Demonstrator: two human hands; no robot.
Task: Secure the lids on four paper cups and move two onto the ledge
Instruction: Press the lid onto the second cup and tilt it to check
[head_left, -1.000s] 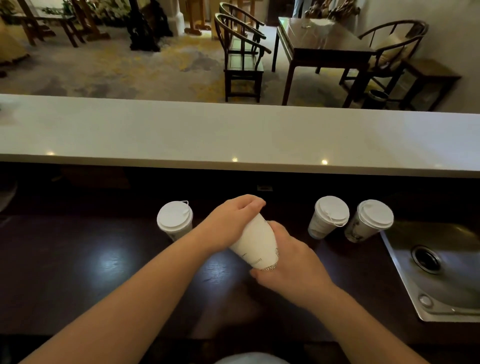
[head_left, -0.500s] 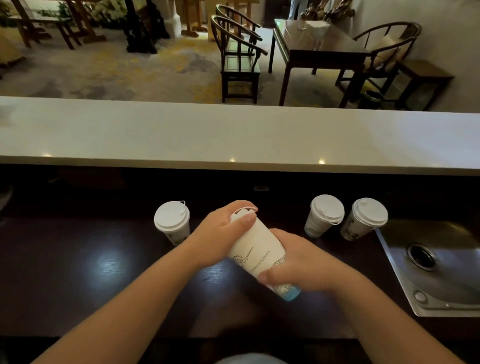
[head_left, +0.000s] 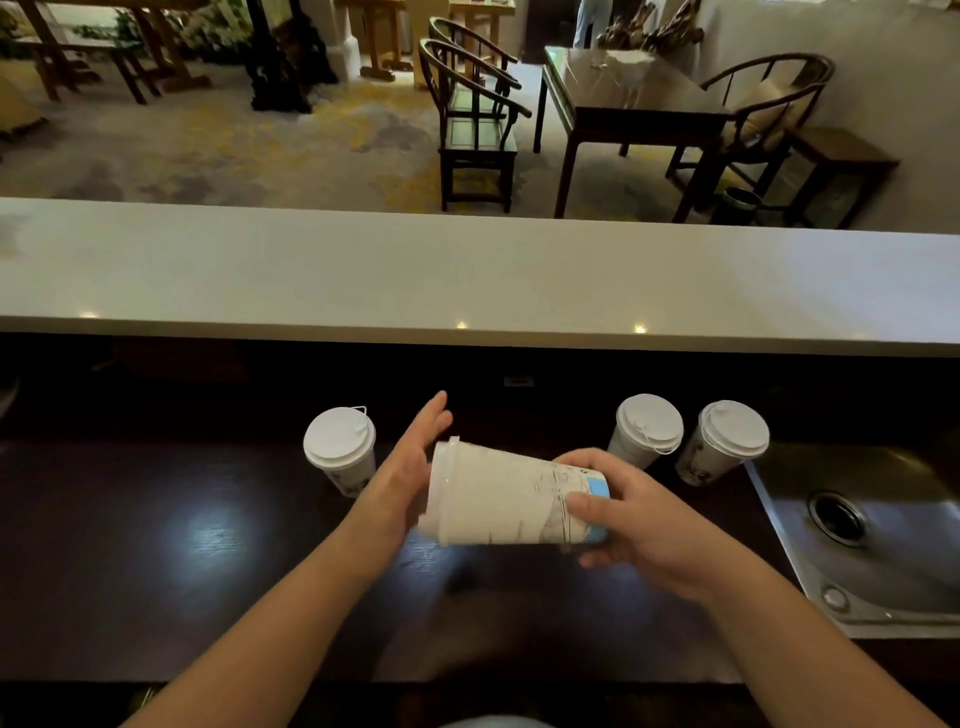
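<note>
- Lying nearly on its side in mid-air above the dark counter (head_left: 156, 545), a lidded paper cup (head_left: 498, 493) has its white lid pointing left and its blue-banded base pointing right.
- The right hand (head_left: 639, 525) grips the cup's base end, fingers curled over the top and thumb across the near side by the blue band.
- The left hand (head_left: 410, 473) is spread, fingers straight and pointing away from the camera, with its palm flat against the lid end of the cup.
- One lidded cup at the left (head_left: 340, 449) stands upright on the counter, just beyond the left wrist.
- Two more lidded cups stand side by side to the right, the inner one (head_left: 647, 431) partly behind the right hand's fingers and the outer one (head_left: 727, 447) close beside the sink.
- The steel sink (head_left: 883, 545) is set into the counter at the right edge, with a round drain in it.
- A pale ledge (head_left: 467, 270) runs the full width beyond the counter, higher than the cups.
- Past the ledge are wooden chairs (head_left: 478, 119) and a dark table (head_left: 623, 98) on a patterned floor.
</note>
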